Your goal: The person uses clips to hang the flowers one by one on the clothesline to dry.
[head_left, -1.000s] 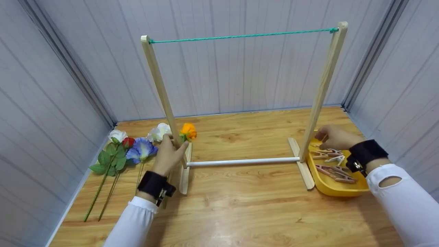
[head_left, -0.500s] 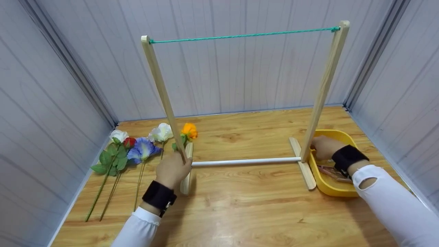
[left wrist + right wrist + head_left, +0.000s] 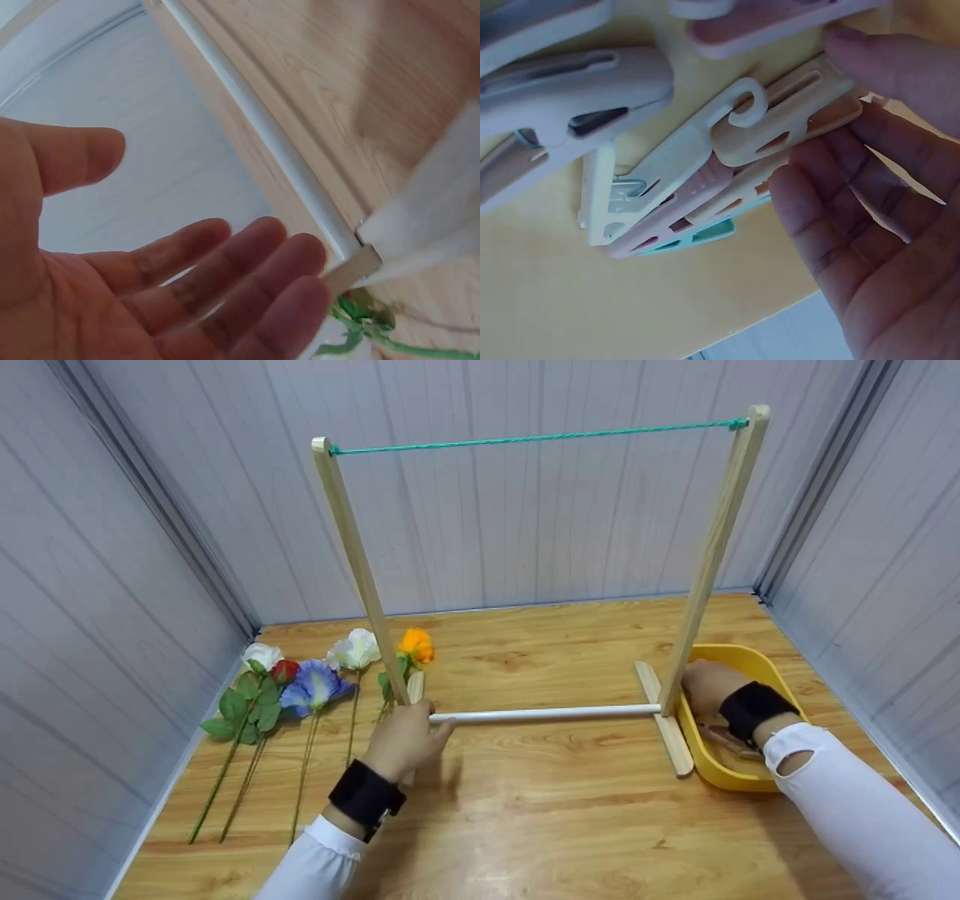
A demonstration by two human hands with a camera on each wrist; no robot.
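In the head view my left hand is beside the foot of the left wooden post, near the end of the white rod. Its fingers look relaxed and hold nothing in the left wrist view. My right hand reaches down inside the yellow basket. Close up, its thumb and fingers pinch the end of a beige clothespin. A white clothespin with a hooked end lies against it, and pink and green ones are just below. A larger greyish clothespin is to the left.
A green cord spans the tops of both posts. Left of the stand lie a blue flower, a red rose and white flowers. An orange flower lies behind the left post. Panel walls enclose the table.
My left hand has come down from beside the left post and shifted right, toward the rod's end. My right hand has lowered from above the basket's back into it, among the clothespins.
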